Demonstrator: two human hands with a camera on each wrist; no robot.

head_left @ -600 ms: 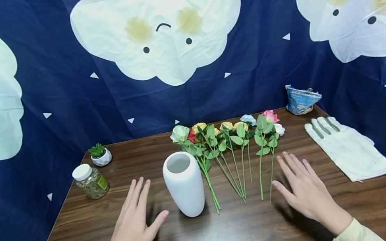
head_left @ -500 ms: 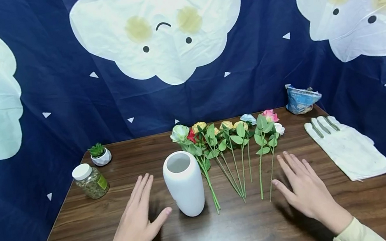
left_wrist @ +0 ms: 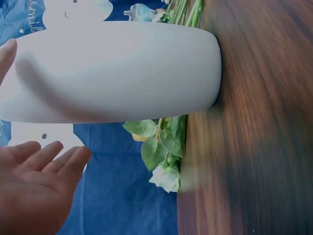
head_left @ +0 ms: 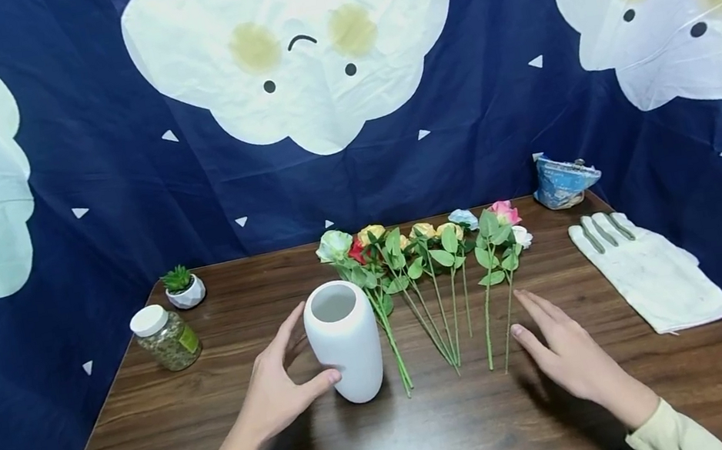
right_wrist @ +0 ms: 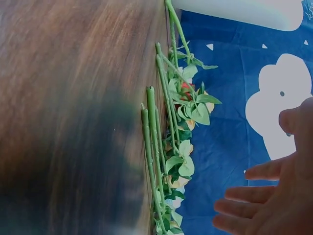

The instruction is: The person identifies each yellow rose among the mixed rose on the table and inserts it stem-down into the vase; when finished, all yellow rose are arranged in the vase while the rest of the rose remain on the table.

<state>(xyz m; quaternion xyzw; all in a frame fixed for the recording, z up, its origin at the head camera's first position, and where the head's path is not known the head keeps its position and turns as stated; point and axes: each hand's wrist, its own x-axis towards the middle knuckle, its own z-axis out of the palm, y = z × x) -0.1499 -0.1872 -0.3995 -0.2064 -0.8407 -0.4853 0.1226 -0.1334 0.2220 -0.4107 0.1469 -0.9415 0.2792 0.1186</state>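
Note:
A white vase (head_left: 345,344) stands upright on the wooden table. The left hand (head_left: 276,393) is at its left side, thumb in front and fingers behind; in the left wrist view a gap shows between that hand (left_wrist: 41,183) and the vase (left_wrist: 122,73). Right of the vase lie several artificial flowers (head_left: 436,260), stems toward the front. The right hand (head_left: 573,360) hovers by the rightmost stems, fingers extended, holding nothing. In the right wrist view the right hand (right_wrist: 274,196) is apart from the stems (right_wrist: 151,127).
A jar with a white lid (head_left: 168,338) and a small potted succulent (head_left: 184,289) stand at the left. At the right lie white gloves (head_left: 655,274), with a blue bag (head_left: 563,183) behind them. A blue cloth with clouds (head_left: 340,181) hangs behind the table.
The left hand has moved right to the vase, its thumb and fingers now spread about the vase's left side. The right hand has turned slightly and stays near the stems.

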